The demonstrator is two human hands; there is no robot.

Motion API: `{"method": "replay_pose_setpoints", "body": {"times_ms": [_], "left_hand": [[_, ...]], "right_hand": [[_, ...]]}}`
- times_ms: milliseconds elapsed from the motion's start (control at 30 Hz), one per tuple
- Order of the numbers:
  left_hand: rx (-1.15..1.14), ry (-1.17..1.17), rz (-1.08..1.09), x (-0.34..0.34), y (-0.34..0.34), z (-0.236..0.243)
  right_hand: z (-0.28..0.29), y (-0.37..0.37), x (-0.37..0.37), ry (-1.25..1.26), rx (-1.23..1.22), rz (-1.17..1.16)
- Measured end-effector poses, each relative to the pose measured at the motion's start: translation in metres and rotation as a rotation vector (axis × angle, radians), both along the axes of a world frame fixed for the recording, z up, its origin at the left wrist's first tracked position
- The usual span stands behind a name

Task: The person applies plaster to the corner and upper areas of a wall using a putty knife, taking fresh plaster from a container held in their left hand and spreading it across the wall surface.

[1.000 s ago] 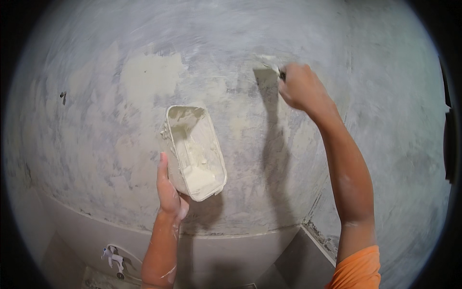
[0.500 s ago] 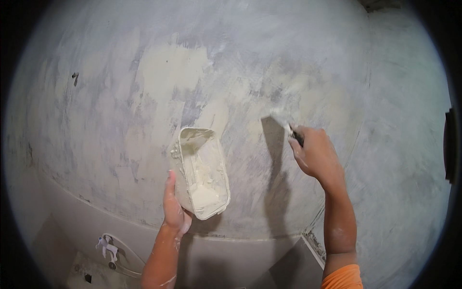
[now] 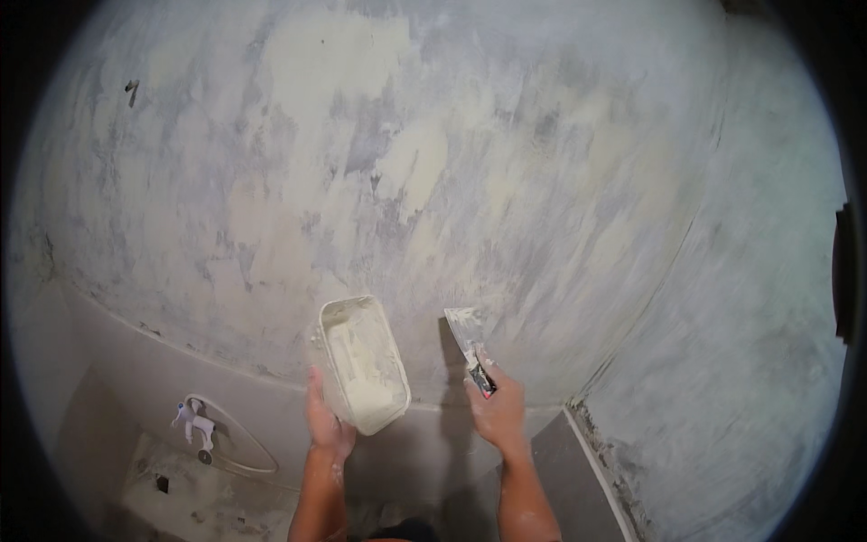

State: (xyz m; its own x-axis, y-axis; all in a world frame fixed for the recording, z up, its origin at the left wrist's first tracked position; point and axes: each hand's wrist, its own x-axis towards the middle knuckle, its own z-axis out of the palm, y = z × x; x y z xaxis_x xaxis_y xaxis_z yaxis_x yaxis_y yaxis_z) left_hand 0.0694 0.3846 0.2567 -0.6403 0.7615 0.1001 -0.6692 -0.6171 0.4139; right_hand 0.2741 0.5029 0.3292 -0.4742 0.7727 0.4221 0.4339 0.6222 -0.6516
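Observation:
My left hand [image 3: 327, 417] is closed on the side and underside of a rectangular plastic tub [image 3: 404, 384]. Cream-coloured putty [image 3: 368, 394] lies inside the tub and is smeared over its rim. To the right of the tub, my right hand [image 3: 498, 411] grips the dark handle of a putty knife [image 3: 467, 338]. Its broad blade points up and to the left, with some putty on it; whether it touches the wall I cannot tell. Before me rises a grey wall [image 3: 298, 199] with cream patches of putty spread across it.
A second grey wall [image 3: 750, 271] meets this one in a corner on the right. Low on the left hangs a white bidet sprayer [image 3: 195, 423] with a hose. A ledge of smooth grey panel runs below the plastered area. A dark object [image 3: 843, 271] shows at the right rim.
My right hand has come down and to the left with the putty knife, nearer the tub. The tub sits slightly lower in view, and the view itself has shifted.

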Motion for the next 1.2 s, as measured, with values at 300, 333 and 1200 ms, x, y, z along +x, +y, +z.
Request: {"method": "replay_pose_setpoints", "body": {"times_ms": [300, 333, 1200], "left_hand": [[-0.104, -0.022, -0.262, 0.01, 0.0, -0.028], [-0.116, -0.047, -0.292, 0.012, -0.002, -0.03], [-0.144, 0.219, 0.353, -0.073, -0.049, -0.072]], "right_hand": [[-0.036, -0.029, 0.011, 0.513, -1.173, 0.615], [-0.045, -0.03, 0.013, 0.47, -1.212, 0.62], [-0.011, -0.059, 0.019, 0.109, -0.752, 0.277]]}}
